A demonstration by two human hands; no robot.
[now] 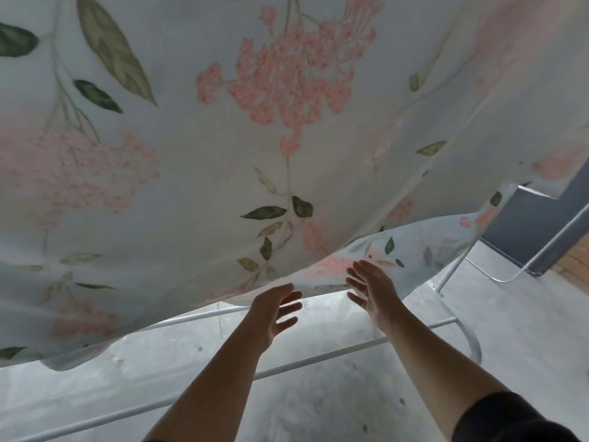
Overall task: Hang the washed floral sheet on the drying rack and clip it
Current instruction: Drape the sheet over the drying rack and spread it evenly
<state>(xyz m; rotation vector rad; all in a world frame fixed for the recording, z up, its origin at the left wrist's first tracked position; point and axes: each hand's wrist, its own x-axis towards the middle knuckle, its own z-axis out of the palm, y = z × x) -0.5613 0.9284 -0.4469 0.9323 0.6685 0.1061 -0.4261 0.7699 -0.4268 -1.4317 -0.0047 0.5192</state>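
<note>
So what's in view of the person is 2 bare forearms, each ending in a bare hand, no gloves. The left hand (274,309) and right hand (371,290) show no rings, watch or bands that I can make out. Only clothing visible is a dark sleeve (506,419) bunched on the right arm (looks black, soft fabric), cut off at the frame corner.

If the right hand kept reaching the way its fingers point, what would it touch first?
Most likely the floral sheet: the right hand is open, fingers aimed up and forward at the sheet's lower edge just beyond them. Depth is hard to judge, but nothing else shows in between.
</note>
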